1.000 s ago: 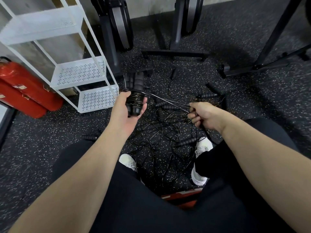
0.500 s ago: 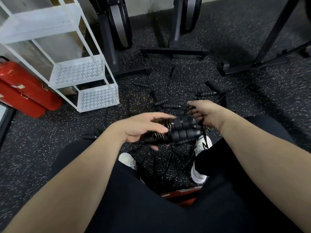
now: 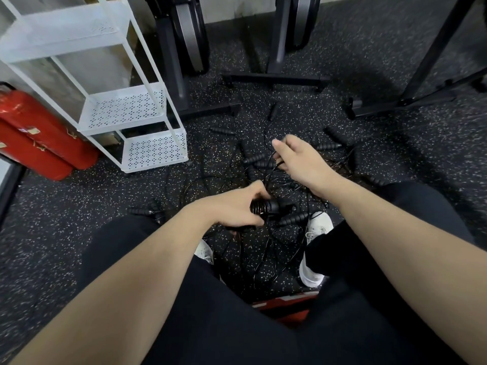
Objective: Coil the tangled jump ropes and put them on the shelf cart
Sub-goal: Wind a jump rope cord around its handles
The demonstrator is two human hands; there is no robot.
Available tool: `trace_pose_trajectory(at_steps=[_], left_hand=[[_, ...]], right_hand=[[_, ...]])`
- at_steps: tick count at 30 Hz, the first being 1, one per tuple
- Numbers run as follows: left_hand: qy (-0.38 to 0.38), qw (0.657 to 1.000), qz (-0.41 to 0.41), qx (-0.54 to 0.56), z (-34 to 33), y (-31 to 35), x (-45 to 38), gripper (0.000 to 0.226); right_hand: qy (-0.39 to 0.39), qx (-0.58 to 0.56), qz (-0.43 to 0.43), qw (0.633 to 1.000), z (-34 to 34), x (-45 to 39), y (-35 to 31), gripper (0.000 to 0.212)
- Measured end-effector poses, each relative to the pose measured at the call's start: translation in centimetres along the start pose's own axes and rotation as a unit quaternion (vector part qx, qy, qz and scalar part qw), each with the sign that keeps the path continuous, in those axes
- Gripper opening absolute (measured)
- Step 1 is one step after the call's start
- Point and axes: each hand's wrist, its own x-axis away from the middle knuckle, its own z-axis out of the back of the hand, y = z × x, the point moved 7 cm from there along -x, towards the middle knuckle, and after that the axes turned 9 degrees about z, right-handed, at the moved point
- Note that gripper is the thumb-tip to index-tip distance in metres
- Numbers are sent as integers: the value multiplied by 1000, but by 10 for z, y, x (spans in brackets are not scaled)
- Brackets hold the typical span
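My left hand (image 3: 232,209) grips a coiled black jump rope (image 3: 266,206), its cord wound round the paired handles, low over the floor between my knees. My right hand (image 3: 297,159) is farther out over the tangled jump ropes (image 3: 258,164), fingers curled, apparently pinching a thin black cord that runs back toward the bundle. Several loose black handles and cords lie spread on the speckled floor. The white shelf cart (image 3: 123,111) stands at the left, with nothing on the three perforated shelves that I can see.
Two red fire extinguishers (image 3: 39,133) lie left of the cart. Black exercise machine bases (image 3: 274,80) and a frame foot (image 3: 395,102) stand beyond the ropes. My white shoes (image 3: 317,227) sit among the cords, and a red-and-black object (image 3: 284,304) is under me.
My left hand brought the coiled bundle down from beside the cart to between my knees. My right hand met the bundle, then moved away and up over the pile.
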Motion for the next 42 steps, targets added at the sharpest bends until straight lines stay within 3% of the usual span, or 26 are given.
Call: trace_pose_trajectory(at_steps=[2, 4, 6, 9, 12, 18, 23, 31, 34, 36, 39, 42], left_hand=[[45, 998, 0, 49, 9, -1, -3, 60], [84, 991, 9, 104, 22, -6, -5, 88], [129, 987, 5, 91, 31, -8, -4, 104], [227, 970, 3, 88, 46, -16, -7, 81], [310, 942, 14, 128, 57, -27, -6, 72], [373, 904, 31, 204, 68, -38, 2, 70], [397, 865, 34, 304, 76, -52, 5, 65], [376, 815, -13, 442, 64, -37, 10, 59], [374, 797, -16, 473, 66, -41, 11, 56], [377, 769, -4, 517, 71, -51, 13, 57], [377, 727, 4, 574, 75, -62, 16, 56], [388, 717, -12, 579, 76, -60, 19, 55]], right_hand=[[14, -13, 21, 1000, 3, 0, -9, 32], [35, -4, 48, 998, 11, 1, -15, 33], [27, 31, 81, 996, 15, 4, -22, 32], [-38, 68, 72, 994, 9, 10, -26, 26], [-97, 45, -23, 994, 4, 13, -13, 32], [-222, 56, -122, 966, 2, 20, 24, 42], [-222, -28, -155, 962, 7, 21, 36, 31], [-30, -105, -219, 969, 14, 12, 52, 29], [-75, -95, -147, 982, 11, 8, 41, 30], [-125, -100, -119, 980, 6, 10, 34, 29], [-183, -106, -134, 968, 1, 14, 34, 28], [-205, -122, -171, 956, -5, 18, 40, 30]])
